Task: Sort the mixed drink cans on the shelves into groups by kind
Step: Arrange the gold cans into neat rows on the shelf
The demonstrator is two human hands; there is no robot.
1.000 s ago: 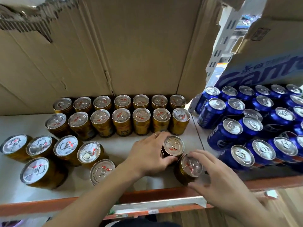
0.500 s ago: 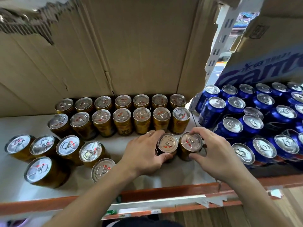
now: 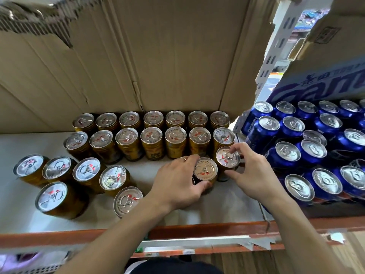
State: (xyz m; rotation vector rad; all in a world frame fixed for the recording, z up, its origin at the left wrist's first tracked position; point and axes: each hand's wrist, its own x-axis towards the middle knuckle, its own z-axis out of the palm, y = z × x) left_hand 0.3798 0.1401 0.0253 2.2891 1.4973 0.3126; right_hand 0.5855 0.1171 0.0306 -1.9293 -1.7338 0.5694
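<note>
Two rows of gold cans stand at the back of the white shelf. My left hand wraps around a gold can just in front of the second row. My right hand grips another gold can by its rim, right beside the first and close to the row's right end. Several loose gold cans stand at the front left. Blue cans fill the shelf section to the right.
A cardboard box forms the back wall behind the gold cans. A printed carton sits above the blue cans. The shelf's orange front edge runs below my forearms. A white upright post separates the two sections.
Both hands pushed their gold cans away from the shelf's front edge toward the second row; the right-hand can moved up and back beside the left-hand can.
</note>
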